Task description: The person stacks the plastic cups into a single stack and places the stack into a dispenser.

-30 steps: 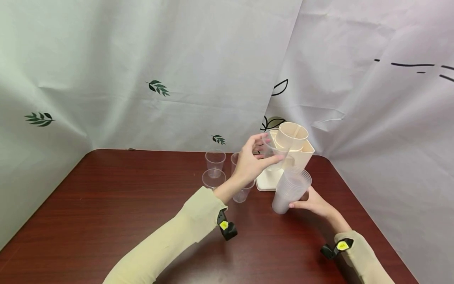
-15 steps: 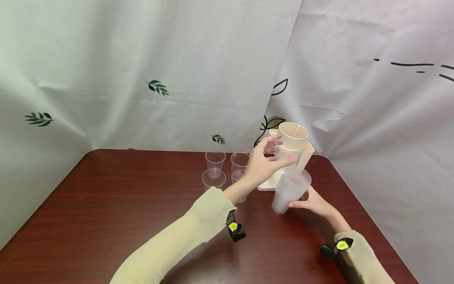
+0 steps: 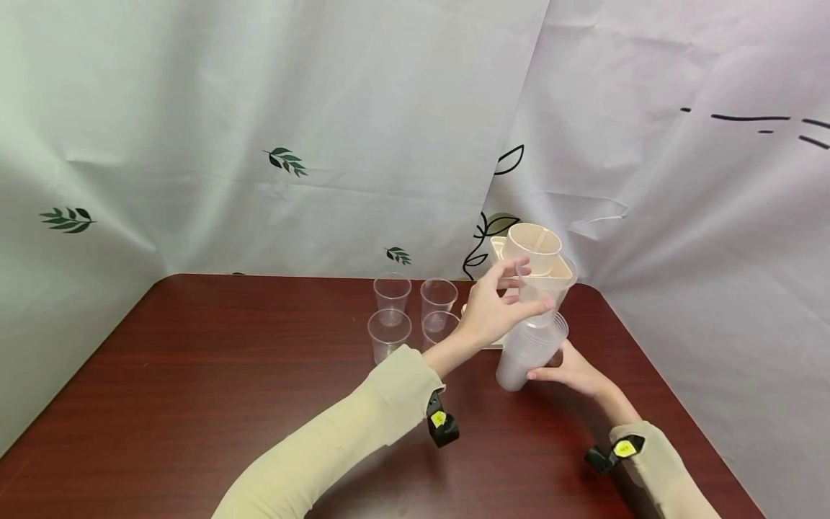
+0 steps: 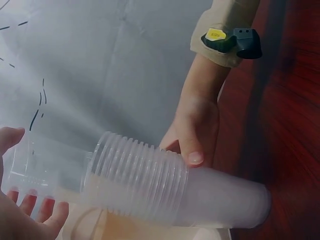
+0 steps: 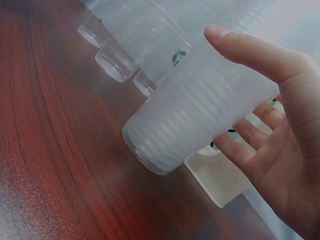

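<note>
My left hand (image 3: pixel 494 306) grips a single clear plastic cup (image 3: pixel 543 292) between thumb and fingers. The cup's base is at the mouth of a tilted stack of nested clear cups (image 3: pixel 528 355), seen close up as a ribbed stack (image 4: pixel 135 177) in the left wrist view. How deep the base sits inside is hard to tell. Round the lower part of the stack, my right hand (image 3: pixel 573 371) holds it with thumb and fingers on opposite sides, just above the table; the right wrist view shows the thumb (image 5: pixel 260 52) across it.
Several clear cups (image 3: pixel 391 328) stand upright in a cluster left of my left hand. Behind the stack stands a cream-coloured holder (image 3: pixel 533 249) with a round open top, partly hidden by the cups. The dark red table (image 3: pixel 214 389) ends at a pale curtain (image 3: pixel 363 180).
My left hand has moved right and slightly down with the single cup, from in front of the cream holder to the stack's mouth. The right hand and stack have stayed nearly still.
</note>
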Demonstrator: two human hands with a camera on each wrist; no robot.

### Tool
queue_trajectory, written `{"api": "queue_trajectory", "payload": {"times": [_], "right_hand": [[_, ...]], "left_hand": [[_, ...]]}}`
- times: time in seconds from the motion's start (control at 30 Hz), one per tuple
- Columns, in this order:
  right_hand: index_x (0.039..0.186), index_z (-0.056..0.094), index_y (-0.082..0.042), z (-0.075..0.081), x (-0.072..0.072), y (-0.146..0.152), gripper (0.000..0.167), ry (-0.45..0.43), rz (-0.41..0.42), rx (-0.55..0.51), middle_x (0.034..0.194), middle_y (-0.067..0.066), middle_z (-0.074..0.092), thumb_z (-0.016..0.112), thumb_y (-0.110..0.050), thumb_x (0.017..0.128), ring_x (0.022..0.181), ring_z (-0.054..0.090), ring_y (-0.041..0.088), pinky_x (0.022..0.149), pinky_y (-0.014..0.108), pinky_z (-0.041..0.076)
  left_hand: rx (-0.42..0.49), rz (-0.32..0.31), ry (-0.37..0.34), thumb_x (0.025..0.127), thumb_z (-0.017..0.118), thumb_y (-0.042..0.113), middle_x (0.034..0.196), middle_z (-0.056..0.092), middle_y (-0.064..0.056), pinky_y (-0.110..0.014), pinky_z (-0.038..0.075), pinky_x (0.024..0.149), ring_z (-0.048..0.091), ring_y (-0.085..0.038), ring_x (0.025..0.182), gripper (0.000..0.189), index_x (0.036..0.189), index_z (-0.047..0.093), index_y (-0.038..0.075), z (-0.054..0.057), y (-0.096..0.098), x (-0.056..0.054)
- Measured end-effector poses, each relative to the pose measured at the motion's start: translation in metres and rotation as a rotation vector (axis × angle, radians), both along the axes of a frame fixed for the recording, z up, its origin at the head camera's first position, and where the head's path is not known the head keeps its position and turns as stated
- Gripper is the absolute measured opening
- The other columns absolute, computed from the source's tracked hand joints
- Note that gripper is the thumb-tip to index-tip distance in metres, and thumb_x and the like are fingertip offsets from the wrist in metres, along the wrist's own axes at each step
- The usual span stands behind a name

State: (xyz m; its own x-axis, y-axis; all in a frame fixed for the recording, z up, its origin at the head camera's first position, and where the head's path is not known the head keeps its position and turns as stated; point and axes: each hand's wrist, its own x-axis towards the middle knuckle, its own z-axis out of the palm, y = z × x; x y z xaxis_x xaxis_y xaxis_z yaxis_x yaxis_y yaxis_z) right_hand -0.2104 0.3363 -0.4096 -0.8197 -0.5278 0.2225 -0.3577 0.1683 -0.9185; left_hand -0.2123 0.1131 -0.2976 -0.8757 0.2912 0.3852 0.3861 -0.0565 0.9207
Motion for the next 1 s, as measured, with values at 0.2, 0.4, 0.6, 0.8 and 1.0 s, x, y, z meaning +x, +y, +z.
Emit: {"api": "queue_trajectory", "payload": {"times": [0.2,0.4,0.6,0.8,1.0], "right_hand": [[0.134,0.04,-0.022,0.0,0.0,0.0,0.069,0.005,0.003,0.0,0.121,-0.014,0.059,0.068,0.009,0.079,0.109,0.059,0.001,0.09,0.017,0.049],[0.134,0.04,-0.022,0.0,0.0,0.001,0.069,-0.002,0.014,-0.004,0.123,-0.014,0.058,0.068,0.009,0.079,0.11,0.059,0.002,0.09,0.017,0.049],[0.132,0.042,-0.023,0.0,0.0,0.0,0.067,-0.002,0.022,-0.011,0.121,-0.014,0.059,0.068,0.009,0.08,0.108,0.059,0.001,0.089,0.017,0.05],[0.132,0.041,-0.022,-0.001,0.0,0.0,0.066,-0.008,0.027,-0.016,0.121,-0.013,0.059,0.067,0.009,0.08,0.107,0.059,0.001,0.088,0.018,0.051],[0.131,0.042,-0.023,0.0,0.001,0.0,0.064,-0.015,0.012,-0.003,0.119,-0.014,0.06,0.066,0.009,0.081,0.106,0.06,0.001,0.087,0.018,0.051]], "left_hand": [[-0.002,-0.011,-0.001,0.076,0.08,0.018,0.129,0.061,-0.009,-0.031,0.052,0.097,0.061,-0.012,0.107,0.067,0.136,0.052,0.012,-0.001,0.003,0.001],[-0.011,-0.011,-0.009,0.076,0.08,0.017,0.128,0.061,-0.009,-0.027,0.052,0.095,0.062,-0.012,0.107,0.066,0.136,0.052,0.011,-0.003,0.005,0.001],[-0.077,0.008,-0.022,0.076,0.081,0.02,0.127,0.063,-0.005,-0.022,0.051,0.093,0.063,-0.012,0.109,0.067,0.136,0.052,0.014,-0.007,0.006,0.002],[-0.131,0.023,-0.01,0.076,0.081,0.024,0.128,0.063,-0.003,-0.021,0.05,0.094,0.062,-0.012,0.112,0.066,0.135,0.054,0.013,-0.014,0.007,0.001],[-0.177,0.017,-0.013,0.075,0.081,0.025,0.131,0.061,0.0,-0.024,0.05,0.094,0.061,-0.013,0.114,0.065,0.134,0.055,0.014,-0.02,0.008,0.001]]}}
